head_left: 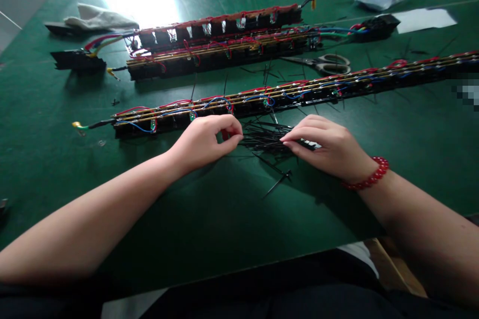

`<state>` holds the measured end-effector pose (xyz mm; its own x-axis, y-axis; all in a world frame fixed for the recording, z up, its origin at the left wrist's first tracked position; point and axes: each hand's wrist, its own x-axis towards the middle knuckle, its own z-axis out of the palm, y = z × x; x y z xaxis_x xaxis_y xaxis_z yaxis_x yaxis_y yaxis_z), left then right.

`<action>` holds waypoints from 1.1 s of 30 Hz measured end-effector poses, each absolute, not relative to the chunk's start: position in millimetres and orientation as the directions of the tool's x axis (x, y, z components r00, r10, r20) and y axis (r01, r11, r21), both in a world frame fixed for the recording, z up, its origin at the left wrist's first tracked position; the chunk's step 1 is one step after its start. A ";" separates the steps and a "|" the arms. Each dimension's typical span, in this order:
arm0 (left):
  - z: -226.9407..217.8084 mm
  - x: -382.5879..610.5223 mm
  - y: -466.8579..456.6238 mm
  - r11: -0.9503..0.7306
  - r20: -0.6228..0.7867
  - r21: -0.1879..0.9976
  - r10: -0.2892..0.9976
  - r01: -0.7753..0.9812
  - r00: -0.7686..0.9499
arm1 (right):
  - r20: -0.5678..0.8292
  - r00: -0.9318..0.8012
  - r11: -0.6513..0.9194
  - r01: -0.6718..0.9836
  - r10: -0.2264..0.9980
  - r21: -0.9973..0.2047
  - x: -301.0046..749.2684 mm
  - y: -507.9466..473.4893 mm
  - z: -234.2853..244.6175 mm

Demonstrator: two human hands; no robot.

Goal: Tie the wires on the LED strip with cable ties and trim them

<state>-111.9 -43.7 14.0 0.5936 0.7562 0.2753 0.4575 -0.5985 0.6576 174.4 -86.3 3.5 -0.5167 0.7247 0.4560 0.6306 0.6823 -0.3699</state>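
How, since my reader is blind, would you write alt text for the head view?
A person's left hand and right hand flank a pile of thin black plastic ties on a green tabletop, before a long black bar with red and blue wires.

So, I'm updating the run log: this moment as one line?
left hand: at zip ties | right hand: at zip ties | grip: unclear | scissors: beyond front wired strip

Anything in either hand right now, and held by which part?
Cannot be told: the left hand and right hand are both at the pile of black cable ties, fingers nearly together, but whether either grips one is unclear.
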 end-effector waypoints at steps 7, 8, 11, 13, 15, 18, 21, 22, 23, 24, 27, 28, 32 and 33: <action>9.7 -114.9 -38.3 -0.548 0.270 0.748 0.766 0.374 0.583 | 0.448 -0.515 0.676 0.635 0.731 -0.373 178.0 -84.9 4.0; 9.2 -115.0 -37.8 -0.551 0.267 0.749 0.759 0.368 0.594 | 0.462 -0.475 0.653 0.648 0.749 -0.393 178.2 -86.2 6.4; 8.5 -115.0 -36.7 -0.555 0.259 0.758 0.739 0.343 0.622 | 0.442 -0.311 0.525 0.663 0.841 -0.534 175.0 -90.9 18.7; 9.5 -115.1 -36.0 -0.541 0.258 0.778 0.739 0.320 0.622 | 0.329 -0.246 0.410 0.612 0.912 -0.677 167.4 -91.7 29.7; 11.3 -115.3 -35.4 -0.521 0.264 0.802 0.749 0.294 0.607 | 0.174 -0.271 0.298 0.532 0.947 -0.792 154.3 -87.9 39.8; 13.8 -116.2 -34.1 -0.513 0.300 0.818 0.766 0.260 0.569 | 0.009 -0.359 0.180 0.445 0.933 -0.877 128.0 -73.6 48.7; 14.0 -118.1 -31.9 -0.522 0.335 0.819 0.771 0.237 0.541 | -0.069 -0.428 0.111 0.383 0.901 -0.917 102.8 -54.6 51.1; 13.9 -119.1 -30.6 -0.519 0.342 0.823 0.776 0.229 0.531 | -0.082 -0.446 0.103 0.376 0.891 -0.921 96.2 -48.4 51.7; 14.0 -120.3 -28.8 -0.513 0.347 0.830 0.783 0.220 0.516 | -0.086 -0.459 0.105 0.376 0.884 -0.921 90.6 -42.3 52.7; 14.7 -122.1 -26.4 -0.504 0.352 0.837 0.794 0.212 0.496 | -0.081 -0.471 0.120 0.381 0.879 -0.917 86.1 -36.3 54.3; 21.1 -131.9 -14.5 -0.474 0.364 0.858 0.834 0.198 0.415 | -0.023 -0.507 0.212 0.400 0.861 -0.892 76.7 -17.5 61.6; 24.5 -137.2 -8.9 -0.471 0.373 0.857 0.847 0.210 0.379 | -0.002 -0.524 0.240 0.394 0.852 -0.887 73.9 -10.7 64.4; 34.4 -166.5 17.8 -0.509 0.440 0.737 0.861 0.445 0.256 | 0.080 -0.524 0.259 0.277 0.848 -0.926 58.0 19.6 68.8; 34.4 -174.2 24.1 -0.508 0.431 0.688 0.861 0.519 0.271 | 0.105 -0.506 0.244 0.218 0.856 -0.945 52.4 27.6 67.3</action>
